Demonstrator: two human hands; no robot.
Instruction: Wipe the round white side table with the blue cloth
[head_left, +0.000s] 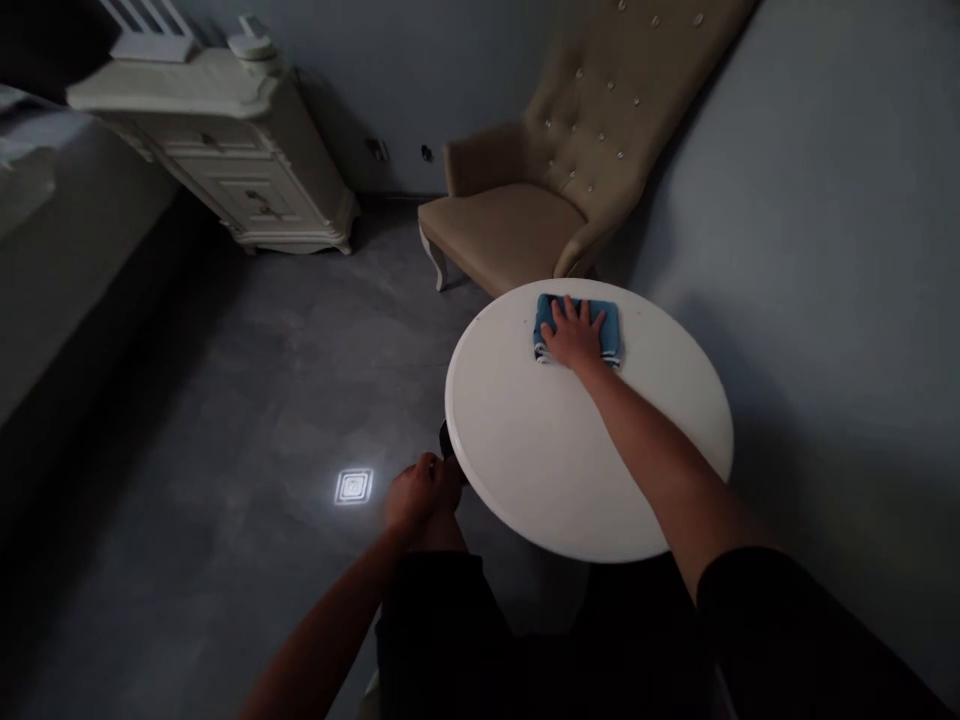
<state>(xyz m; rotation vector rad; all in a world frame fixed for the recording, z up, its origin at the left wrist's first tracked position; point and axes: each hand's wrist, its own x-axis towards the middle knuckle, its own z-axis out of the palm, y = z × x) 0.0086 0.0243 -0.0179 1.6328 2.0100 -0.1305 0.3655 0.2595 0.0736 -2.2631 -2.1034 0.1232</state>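
A round white counter stands just in front of the person, and a folded blue cloth lies flat on its far part, close to the edge nearest the chair. The right hand rests palm down on top of this cloth, fingers spread wide, with the forearm reaching across the counter from its near right side. White edging shows along the cloth's near side, and a few tiny dark specks dot the counter's surface to the left of it.

The left hand is low, off the counter's near left edge, beside the person's bent leg. Its fingers look curled, but I cannot tell whether they hold anything.

Directly beyond the counter is a tan chair with a buttoned back, its seat close to the counter's far rim. Farther off, to the counter's far left, a white cabinet carries a white device with upright fins. A bed lies well to the left of the counter. On the grey floor to the counter's left glows a bright square pattern.
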